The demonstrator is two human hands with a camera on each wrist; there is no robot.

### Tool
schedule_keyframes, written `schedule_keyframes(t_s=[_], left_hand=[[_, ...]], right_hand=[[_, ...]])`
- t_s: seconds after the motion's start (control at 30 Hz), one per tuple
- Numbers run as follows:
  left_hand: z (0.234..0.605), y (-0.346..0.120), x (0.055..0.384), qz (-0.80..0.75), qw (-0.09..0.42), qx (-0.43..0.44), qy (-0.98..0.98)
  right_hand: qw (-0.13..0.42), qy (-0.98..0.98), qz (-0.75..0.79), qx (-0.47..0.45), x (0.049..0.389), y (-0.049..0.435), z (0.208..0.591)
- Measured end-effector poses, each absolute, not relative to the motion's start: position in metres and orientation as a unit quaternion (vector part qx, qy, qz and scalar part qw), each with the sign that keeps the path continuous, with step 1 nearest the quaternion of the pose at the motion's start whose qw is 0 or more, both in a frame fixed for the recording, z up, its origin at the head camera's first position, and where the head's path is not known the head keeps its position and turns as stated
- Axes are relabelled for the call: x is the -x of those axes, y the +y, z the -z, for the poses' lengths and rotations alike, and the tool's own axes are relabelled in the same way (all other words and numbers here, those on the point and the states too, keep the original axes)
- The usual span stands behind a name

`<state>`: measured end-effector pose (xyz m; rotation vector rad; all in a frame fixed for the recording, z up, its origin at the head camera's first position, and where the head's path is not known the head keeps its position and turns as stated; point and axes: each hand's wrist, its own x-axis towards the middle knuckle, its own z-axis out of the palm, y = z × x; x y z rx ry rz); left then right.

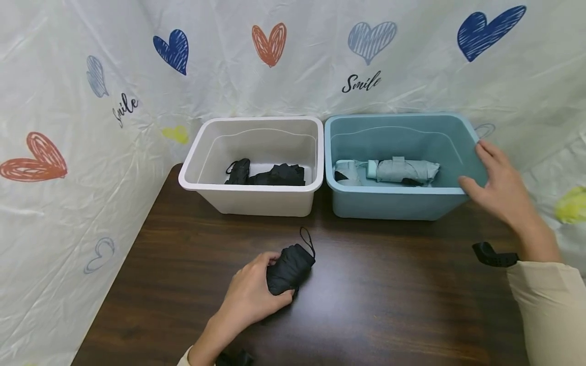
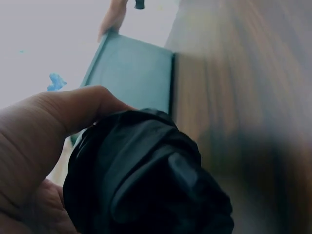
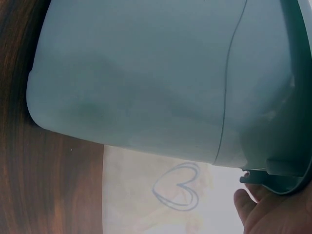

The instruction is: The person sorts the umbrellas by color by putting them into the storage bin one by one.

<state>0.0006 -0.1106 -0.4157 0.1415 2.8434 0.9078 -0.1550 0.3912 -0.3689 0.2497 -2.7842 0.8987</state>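
Note:
My left hand (image 1: 254, 292) grips a black folded umbrella (image 1: 290, 269) above the front middle of the table, its wrist loop pointing away from me. In the left wrist view the umbrella (image 2: 146, 175) fills the foreground, with the thumb along its side. My right hand (image 1: 503, 190) holds the right end of a blue bin (image 1: 393, 203), thumb at the front corner of the rim. From the right wrist, fingers (image 3: 248, 207) show under the bin's rim. Inside the blue bin lie a light blue-green folded umbrella (image 1: 403, 170) and another pale item (image 1: 349, 172) beside it.
Left of the blue bin stands a white bin (image 1: 261, 201) with black folded items (image 1: 279, 175) inside. Both bins sit at the back of the dark wooden table (image 1: 389, 284). A white sheet (image 1: 311, 61) printed with hearts hangs behind and at the left.

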Motion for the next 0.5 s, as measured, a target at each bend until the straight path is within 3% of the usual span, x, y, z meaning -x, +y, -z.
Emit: schedule_keyframes(t_s=[0.5], left_hand=[[0.361, -0.151, 0.02, -0.305, 0.016, -0.107, 0.946]], right_hand=[[0.105, -0.942, -0.307, -0.087, 0.157, 0.392, 0.37]])
